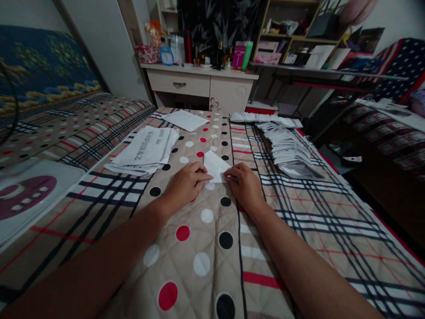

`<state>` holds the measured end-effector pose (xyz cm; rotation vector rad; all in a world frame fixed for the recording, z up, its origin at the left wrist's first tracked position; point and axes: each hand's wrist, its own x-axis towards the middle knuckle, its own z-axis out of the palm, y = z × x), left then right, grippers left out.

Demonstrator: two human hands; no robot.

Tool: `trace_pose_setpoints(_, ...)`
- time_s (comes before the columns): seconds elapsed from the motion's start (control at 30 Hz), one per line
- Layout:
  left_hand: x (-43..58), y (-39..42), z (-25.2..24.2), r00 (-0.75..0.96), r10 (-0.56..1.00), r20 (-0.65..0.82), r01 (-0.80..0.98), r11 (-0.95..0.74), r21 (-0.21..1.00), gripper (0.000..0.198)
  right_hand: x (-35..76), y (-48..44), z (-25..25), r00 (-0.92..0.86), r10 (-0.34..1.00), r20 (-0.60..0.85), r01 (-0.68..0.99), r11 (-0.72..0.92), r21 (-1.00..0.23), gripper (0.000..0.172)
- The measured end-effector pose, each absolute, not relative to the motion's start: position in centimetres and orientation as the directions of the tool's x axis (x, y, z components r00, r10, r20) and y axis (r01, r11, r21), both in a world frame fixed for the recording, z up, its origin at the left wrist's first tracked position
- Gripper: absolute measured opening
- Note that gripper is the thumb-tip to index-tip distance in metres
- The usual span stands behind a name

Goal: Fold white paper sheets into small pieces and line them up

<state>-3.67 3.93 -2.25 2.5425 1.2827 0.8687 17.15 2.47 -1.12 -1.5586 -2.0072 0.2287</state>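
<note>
A small folded sheet of white paper (216, 166) lies on the quilted bedspread (186, 270), its far end coming to a blunt point. At the paper's left edge, my left hand (190, 180) pinches the near corner between thumb and fingers. My right hand (244, 184) grips the opposite near corner with curled fingers. A straight edge of the paper runs between the two hands. To the left sits a pile of printed sheets (142, 150) with Chinese characters on the top one. Beyond it rests a stack of blank-looking white paper (186, 120).
A long row of folded papers (288, 146) leans over on the bed's right side, with another row (265, 119) behind it. A clear plastic bag or cover with a purple print (28, 195) lies at left. A white dresser (179, 84) stands past the bed's far edge.
</note>
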Motion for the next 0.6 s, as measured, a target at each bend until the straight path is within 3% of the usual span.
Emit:
trace_pose_setpoints(0.33, -3.8, 3.6, -2.0, 0.5, 0.773, 0.39, 0.708, -0.624, 0.33, 0.025, 18.2, 2.4, -0.4, -0.055, 0.961, 0.273, 0.931, 0.148, -0.334, 0.013)
trace_pose_setpoints(0.5, -3.4, 2.6, -1.1, 0.565, 0.747, 0.351, 0.747, -0.643, 0.167, 0.026, 15.9, 0.6, 0.3, -0.263, 0.921, 0.288, 0.958, 0.285, -0.036, 0.028)
trace_pose_setpoints(0.6, -3.3, 2.3, -0.7, 0.571, 0.752, 0.331, 0.761, -0.635, 0.132, 0.023, 13.6, -1.0, 0.6, -0.396, 0.902, 0.17, 0.915, 0.403, -0.003, 0.033)
